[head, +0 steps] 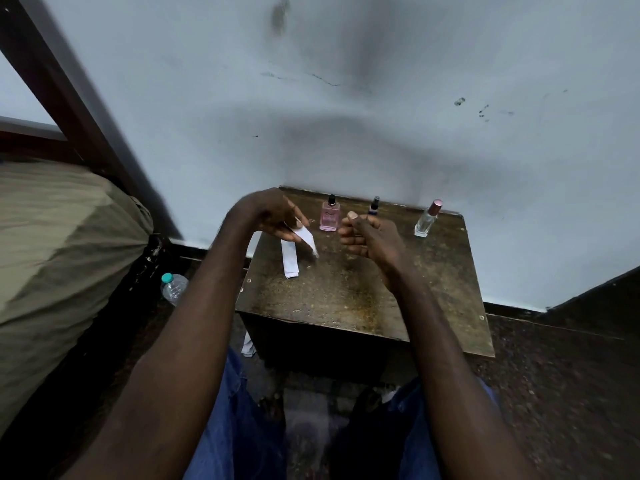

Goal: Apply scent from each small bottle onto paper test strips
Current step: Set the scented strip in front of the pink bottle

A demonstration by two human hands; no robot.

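Note:
Three small scent bottles stand in a row at the back of the wooden table [346, 296]: a pink one [329, 217], a slim dark blue one [374, 205] and a clear one with a pink cap [426, 220]. My left hand [273, 216] pinches a white paper strip [308, 238] above the table's left rear. A second strip [290, 260] lies flat just below it. My right hand [367, 239] hovers in front of the blue bottle with fingers curled and thumb up. Nothing shows inside it. It hides the blue bottle's lower part.
The table stands against a pale wall. A plastic water bottle [174, 287] lies on the floor to the left, beside a bed with an olive cover [59, 244]. Another paper piece [248, 345] lies on the floor under the table's front left corner.

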